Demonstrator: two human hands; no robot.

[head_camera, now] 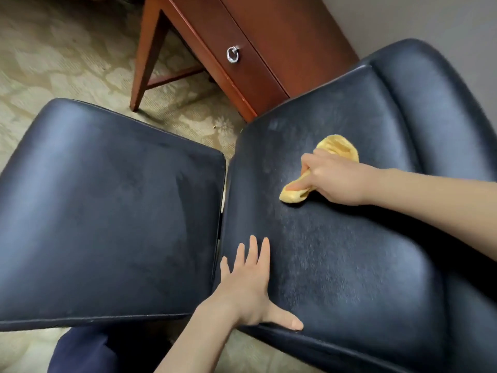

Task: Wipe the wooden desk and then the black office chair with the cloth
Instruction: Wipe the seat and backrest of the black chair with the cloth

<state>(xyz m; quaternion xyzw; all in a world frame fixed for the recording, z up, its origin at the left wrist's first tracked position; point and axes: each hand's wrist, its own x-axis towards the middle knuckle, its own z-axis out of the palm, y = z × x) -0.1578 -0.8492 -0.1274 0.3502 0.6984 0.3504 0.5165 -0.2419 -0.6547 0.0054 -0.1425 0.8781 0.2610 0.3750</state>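
Head view, the only one: the cloth (pixel 337 148), yellow and bunched, sits at about two o'clock from centre on the black office chair (pixel 336 265); my right hand (pixel 333 180) grasps it, fingers curled round the wad and pressing it onto the leather; my left hand (pixel 250 286) lies released at six o'clock, fingers straight and spread, palm flat on the same cushion near its edge, steadying it, I judge; a second chair cushion (pixel 107 211) fills nine o'clock, apart from both hands; the wooden desk (pixel 282 36) stands at twelve o'clock beyond the chair, with a ring pull (pixel 232 54) on its drawer; patterned carpet (pixel 53 63) shows at ten o'clock; I judge this to be the chair stage, the task's second half; whether the desk top is wiped I cannot tell, since only its side shows; the leather around the cloth looks dull and speckled, so most of this cushion, and perhaps the nine o'clock one, seems left to do.
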